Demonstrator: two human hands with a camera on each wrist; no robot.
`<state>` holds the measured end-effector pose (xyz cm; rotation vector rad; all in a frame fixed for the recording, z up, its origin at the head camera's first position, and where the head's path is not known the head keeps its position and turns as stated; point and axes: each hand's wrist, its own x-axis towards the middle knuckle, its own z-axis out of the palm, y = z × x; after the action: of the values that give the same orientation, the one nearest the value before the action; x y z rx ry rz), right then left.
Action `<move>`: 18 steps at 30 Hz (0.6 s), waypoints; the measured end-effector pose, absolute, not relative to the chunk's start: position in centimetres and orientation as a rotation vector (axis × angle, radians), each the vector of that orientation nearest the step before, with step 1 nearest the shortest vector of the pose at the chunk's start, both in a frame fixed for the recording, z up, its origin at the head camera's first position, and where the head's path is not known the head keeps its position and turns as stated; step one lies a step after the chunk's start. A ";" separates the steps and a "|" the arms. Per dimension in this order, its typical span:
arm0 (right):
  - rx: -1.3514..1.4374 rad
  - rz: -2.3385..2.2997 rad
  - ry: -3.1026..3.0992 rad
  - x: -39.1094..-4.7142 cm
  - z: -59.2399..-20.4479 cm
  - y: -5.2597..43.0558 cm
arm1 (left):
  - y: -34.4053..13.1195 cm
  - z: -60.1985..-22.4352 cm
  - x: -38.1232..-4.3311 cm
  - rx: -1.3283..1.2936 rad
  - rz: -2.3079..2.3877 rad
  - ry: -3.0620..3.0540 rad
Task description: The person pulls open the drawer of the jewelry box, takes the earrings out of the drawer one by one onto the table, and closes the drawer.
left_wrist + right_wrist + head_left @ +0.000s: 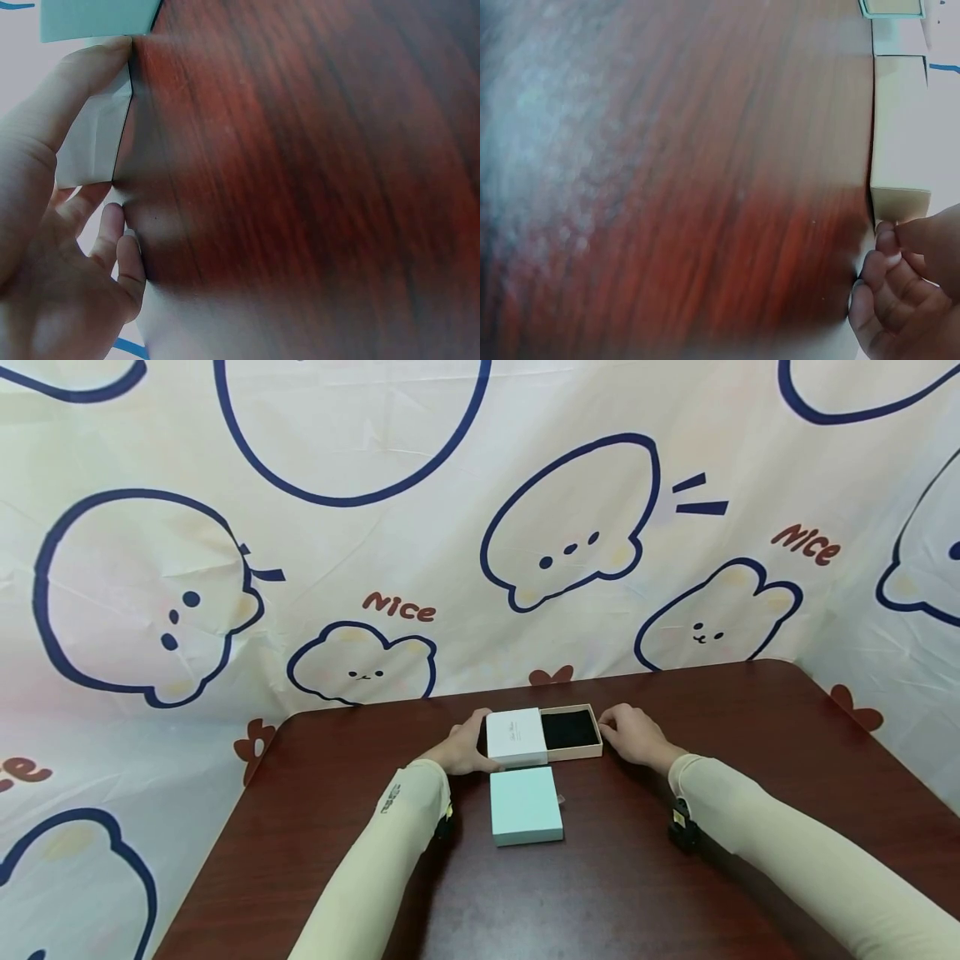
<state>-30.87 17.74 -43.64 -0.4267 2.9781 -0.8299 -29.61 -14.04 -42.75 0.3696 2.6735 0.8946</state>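
Observation:
A white sliding gift box (516,735) lies on the table with its cream inner tray (575,755) drawn partly out to the right. Black padding (568,729) lines the tray. My left hand (465,747) grips the white sleeve at its left end; in the left wrist view the thumb (71,90) presses its near side and the other fingers reach behind. At the tray's right end, my right hand (637,737) has thumb and forefinger pinched together against the end wall (901,202). Whatever small part lies between those fingertips is hidden.
A shut mint-green box (527,806) lies just in front of the white one, with a small tab (561,799) at its right side. The dark wooden table (600,893) has a patterned cloth (450,552) behind it and at both sides.

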 end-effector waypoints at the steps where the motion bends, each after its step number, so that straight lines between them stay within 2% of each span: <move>1: -0.429 -0.838 2.976 -30.9 -43.6 17.7 | -14.0 -42.8 -29.6 0.370 0.891 2.675; 18: -0.434 -0.949 2.960 -31.0 -43.9 18.0 | -14.0 -42.7 -29.6 0.370 0.891 2.679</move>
<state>-30.99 18.01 -43.94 -0.4342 2.9597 -0.9488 -29.62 -14.04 -42.74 0.3697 2.6788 0.8908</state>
